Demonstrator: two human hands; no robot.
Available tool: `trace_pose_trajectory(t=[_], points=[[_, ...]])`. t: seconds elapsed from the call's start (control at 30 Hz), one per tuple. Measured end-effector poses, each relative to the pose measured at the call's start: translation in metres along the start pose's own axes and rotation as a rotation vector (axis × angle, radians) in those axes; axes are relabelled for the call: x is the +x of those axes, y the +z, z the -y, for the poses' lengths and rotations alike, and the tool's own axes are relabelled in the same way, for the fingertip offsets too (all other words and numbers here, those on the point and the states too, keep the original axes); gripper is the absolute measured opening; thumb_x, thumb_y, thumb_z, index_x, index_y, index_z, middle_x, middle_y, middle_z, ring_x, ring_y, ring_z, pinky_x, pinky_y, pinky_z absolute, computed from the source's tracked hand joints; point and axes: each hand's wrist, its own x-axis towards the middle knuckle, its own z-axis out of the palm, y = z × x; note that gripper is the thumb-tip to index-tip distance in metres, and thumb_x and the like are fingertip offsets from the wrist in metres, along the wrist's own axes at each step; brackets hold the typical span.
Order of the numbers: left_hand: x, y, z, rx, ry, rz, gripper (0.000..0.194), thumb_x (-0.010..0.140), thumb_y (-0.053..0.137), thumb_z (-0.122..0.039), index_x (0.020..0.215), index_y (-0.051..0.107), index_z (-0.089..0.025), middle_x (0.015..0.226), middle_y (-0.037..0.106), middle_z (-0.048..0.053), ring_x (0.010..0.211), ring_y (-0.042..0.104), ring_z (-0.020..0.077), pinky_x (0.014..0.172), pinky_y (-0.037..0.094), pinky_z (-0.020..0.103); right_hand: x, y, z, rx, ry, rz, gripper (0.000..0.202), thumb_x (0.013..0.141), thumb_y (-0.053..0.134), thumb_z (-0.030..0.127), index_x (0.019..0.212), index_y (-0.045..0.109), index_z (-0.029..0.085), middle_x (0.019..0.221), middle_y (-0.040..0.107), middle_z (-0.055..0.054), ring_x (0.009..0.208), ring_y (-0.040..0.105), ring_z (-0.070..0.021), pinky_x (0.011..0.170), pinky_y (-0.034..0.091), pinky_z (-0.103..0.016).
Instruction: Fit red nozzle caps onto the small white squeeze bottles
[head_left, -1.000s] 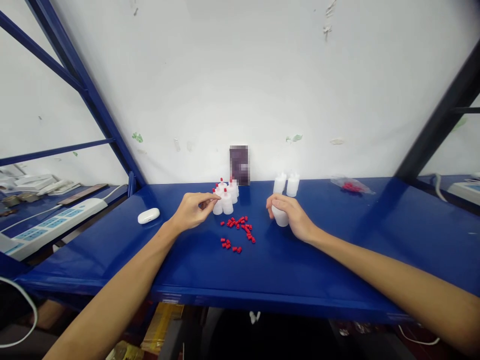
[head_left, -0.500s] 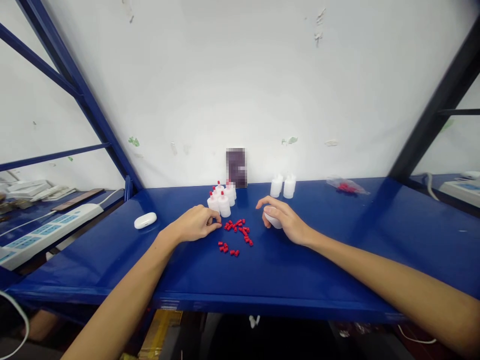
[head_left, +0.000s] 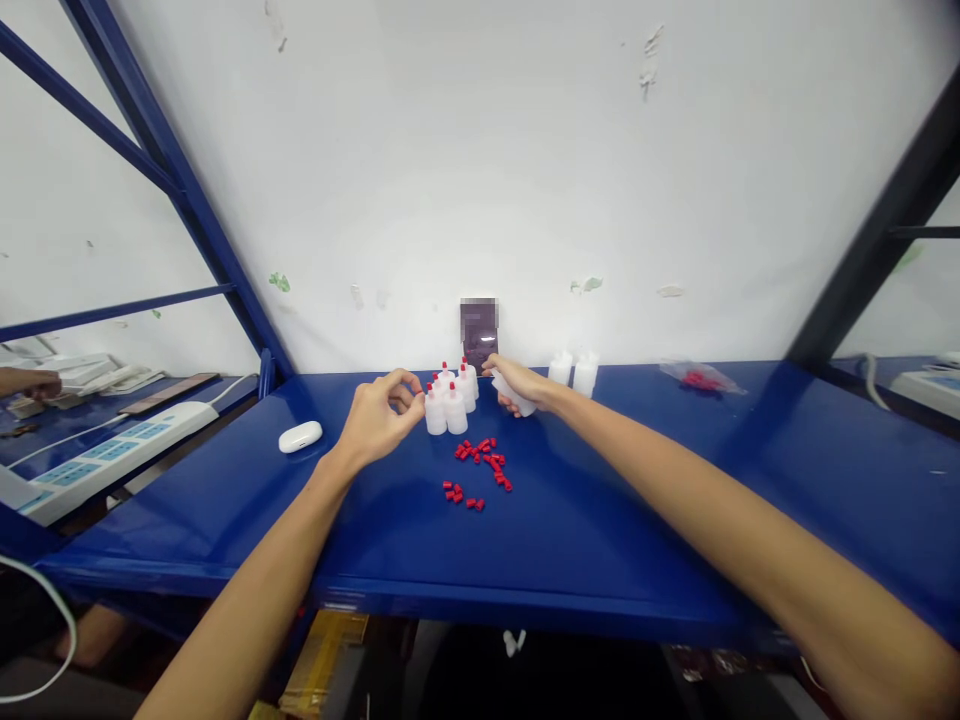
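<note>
My right hand [head_left: 521,385] is wrapped round a white bottle [head_left: 517,392], tilted to the left, just right of a group of bottles. That group of white bottles with red caps [head_left: 456,410] stands upright at the middle. Beside its left edge is my left hand [head_left: 388,412], thumb and forefinger pinched together; whatever lies between them is too small to make out. Loose red caps [head_left: 480,452] are scattered on the blue table [head_left: 600,530] in front of the group. Two white bottles [head_left: 585,375] without red caps stand farther right.
A dark upright object [head_left: 478,335] leans on the wall behind the bottles. At the left lie a white case [head_left: 300,437] and a power strip [head_left: 112,458]. A clear bag of red pieces [head_left: 703,379] lies back right. Another person's hand [head_left: 34,384] shows far left.
My right hand has moved left and away from me with its bottle, towards the capped group. My left hand has risen from the table beside the loose caps. Another person's hand has appeared far left.
</note>
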Motion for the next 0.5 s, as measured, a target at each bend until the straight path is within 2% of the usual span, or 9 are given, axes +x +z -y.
trace_pose_trajectory(t=[0.1, 0.23, 0.37, 0.5], points=[[0.0, -0.001, 0.004, -0.063, -0.064, -0.073, 0.007, 0.081, 0.055, -0.027, 0.082, 0.052, -0.02, 0.058, 0.059, -0.005, 0.048, 0.056, 0.0112, 0.052, 0.042, 0.023, 0.021, 0.005, 0.004, -0.008, 0.035, 0.04, 0.042, 0.084, 0.041, 0.06, 0.09, 0.054, 0.02, 0.041, 0.044, 0.004, 0.031, 0.038, -0.0133, 0.035, 0.033, -0.025], [0.0, 0.001, 0.012, 0.03, -0.026, -0.096, 0.007, 0.085, 0.049, -0.026, 0.082, 0.048, -0.02, 0.062, 0.051, -0.004, 0.054, 0.05, 0.0108, 0.053, 0.037, 0.023, 0.028, 0.003, 0.009, -0.023, 0.101, 0.123, 0.038, 0.085, 0.04, 0.057, 0.082, 0.051, 0.021, 0.041, 0.043, 0.003, 0.031, 0.036, -0.0136, 0.034, 0.033, -0.025], [0.0, 0.004, 0.022, 0.036, 0.048, -0.073, 0.017, 0.094, 0.034, -0.028, 0.08, 0.039, -0.021, 0.064, 0.043, -0.004, 0.056, 0.041, 0.012, 0.057, 0.034, 0.026, 0.024, -0.001, 0.011, -0.038, 0.126, 0.146, 0.039, 0.088, 0.037, 0.053, 0.095, 0.054, 0.019, 0.043, 0.044, 0.003, 0.032, 0.038, -0.0151, 0.035, 0.036, -0.027], [0.0, 0.006, 0.023, 0.022, 0.125, -0.129, 0.022, 0.094, 0.03, -0.027, 0.074, 0.036, -0.021, 0.065, 0.038, -0.003, 0.059, 0.038, 0.0136, 0.059, 0.032, 0.029, 0.016, -0.003, 0.006, -0.029, 0.043, 0.033, 0.043, 0.092, 0.033, 0.052, 0.11, 0.052, 0.017, 0.043, 0.043, 0.004, 0.034, 0.039, -0.0154, 0.037, 0.036, -0.025]])
